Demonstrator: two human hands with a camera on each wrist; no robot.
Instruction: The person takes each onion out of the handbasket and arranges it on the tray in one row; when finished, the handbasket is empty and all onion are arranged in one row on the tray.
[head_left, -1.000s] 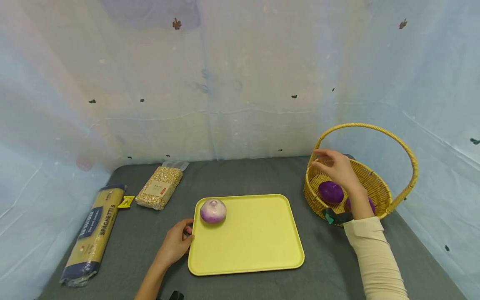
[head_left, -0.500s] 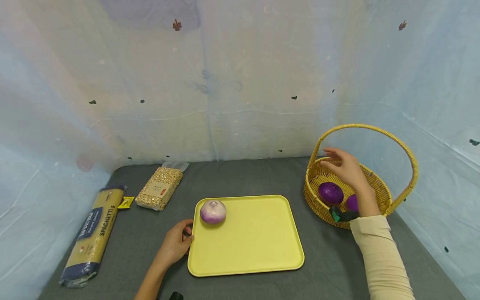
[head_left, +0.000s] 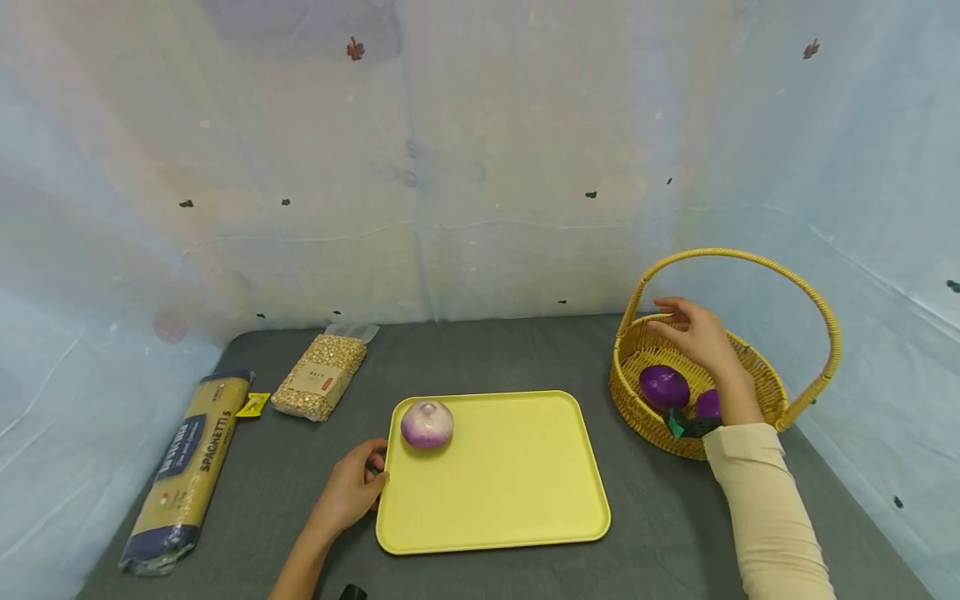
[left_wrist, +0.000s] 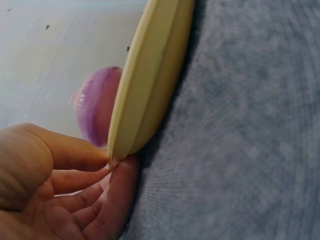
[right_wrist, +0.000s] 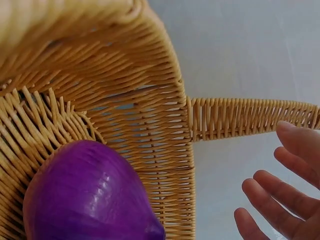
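My left hand [head_left: 351, 485] pinches the left rim of a yellow tray [head_left: 502, 492]; in the left wrist view the thumb and fingers [left_wrist: 122, 192] meet at its edge. A purple-and-white onion [head_left: 427, 424] sits in the tray's upper left corner. On the right, my right hand [head_left: 697, 337] hovers over a wicker basket [head_left: 627, 407] with its fingers loosely bent and nothing in them. Inside the basket lie a dark purple onion [head_left: 664, 387] and another purple onion [head_left: 707, 404], partly hidden by the forearm. The basket handle [right_wrist: 240, 117] passes behind my right fingers.
Left of the tray lie a bag of grain or beans [head_left: 322, 375], a small yellow packet [head_left: 253, 405] and a long spaghetti pack [head_left: 187, 471]. The basket's tall handle [head_left: 828, 333] arches over the right hand. A pale curtain [head_left: 480, 167] hangs behind the grey table [head_left: 480, 354].
My right hand has shifted slightly right over the basket, still holding nothing, and more of the second purple onion shows. The left hand and the tray have stayed put.
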